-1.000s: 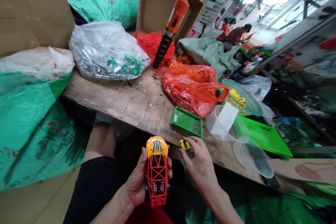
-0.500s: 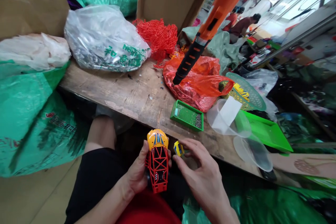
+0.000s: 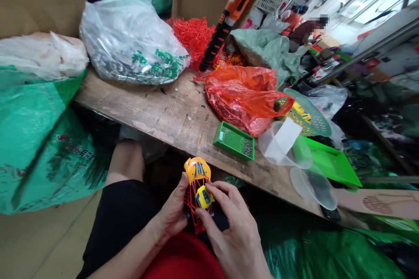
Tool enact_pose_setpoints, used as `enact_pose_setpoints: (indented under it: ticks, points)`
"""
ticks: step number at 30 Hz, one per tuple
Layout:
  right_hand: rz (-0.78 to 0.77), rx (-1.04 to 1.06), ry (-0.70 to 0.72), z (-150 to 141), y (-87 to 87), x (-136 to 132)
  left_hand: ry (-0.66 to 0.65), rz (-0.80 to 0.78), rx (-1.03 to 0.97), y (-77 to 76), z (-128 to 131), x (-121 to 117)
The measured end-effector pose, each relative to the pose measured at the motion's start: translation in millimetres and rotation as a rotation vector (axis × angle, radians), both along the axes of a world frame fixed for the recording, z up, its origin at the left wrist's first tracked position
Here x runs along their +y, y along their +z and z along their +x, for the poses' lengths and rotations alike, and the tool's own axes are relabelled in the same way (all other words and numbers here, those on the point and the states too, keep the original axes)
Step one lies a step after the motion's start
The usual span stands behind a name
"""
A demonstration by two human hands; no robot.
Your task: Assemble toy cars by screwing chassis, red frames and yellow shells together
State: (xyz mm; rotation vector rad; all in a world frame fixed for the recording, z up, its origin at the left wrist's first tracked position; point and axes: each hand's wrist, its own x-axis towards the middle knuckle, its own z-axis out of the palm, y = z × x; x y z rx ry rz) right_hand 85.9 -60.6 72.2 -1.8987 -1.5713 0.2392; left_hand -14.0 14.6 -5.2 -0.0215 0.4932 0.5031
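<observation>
A toy car [image 3: 197,170] with an orange-yellow front and a red lattice frame is in my left hand [image 3: 172,211], whose thumb lies along the car's left side. Between the thumb and fingers of my right hand [image 3: 234,222] is a small yellow and blue plastic piece [image 3: 204,197], over the middle of the red frame. Whether the piece touches the frame, I cannot tell. My right hand hides part of the car's rear.
An orange and black electric screwdriver [image 3: 225,19] hangs over the table [image 3: 157,113]. Nearby are a green tray of screws [image 3: 234,140], a red plastic bag [image 3: 242,100], a clear tub [image 3: 278,144], a bright green tray [image 3: 330,161] and a white bag [image 3: 131,43]. People [image 3: 304,30] work far behind.
My right hand has brought the yellow and blue piece left, from beside the toy car to over its frame. The hanging screwdriver has swung up and left in view.
</observation>
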Motion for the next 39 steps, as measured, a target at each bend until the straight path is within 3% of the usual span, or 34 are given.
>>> enact_pose_setpoints:
  ticks: [11, 19, 30, 34, 39]
  points:
    - [0.035, -0.016, -0.02, -5.4, -0.8, 0.1, 0.007, -0.02, 0.017, 6.9, 1.0, 1.4]
    - [0.034, -0.029, -0.022, -7.6, -4.1, -0.4, 0.026, -0.029, 0.087, -0.3, 2.9, -0.3]
    - [0.031, 0.112, -0.015, 9.9, 0.6, 3.4, 0.107, 0.015, 0.145, 5.6, 7.5, -2.4]
    - [0.06, 0.072, -0.088, 18.1, 4.2, 1.9, 0.113, 0.031, 0.183, 6.8, 7.5, -1.3]
    - [0.058, 0.043, -0.042, 13.7, 4.0, -0.2, 0.098, 0.047, 0.165, 7.1, 6.7, -1.0]
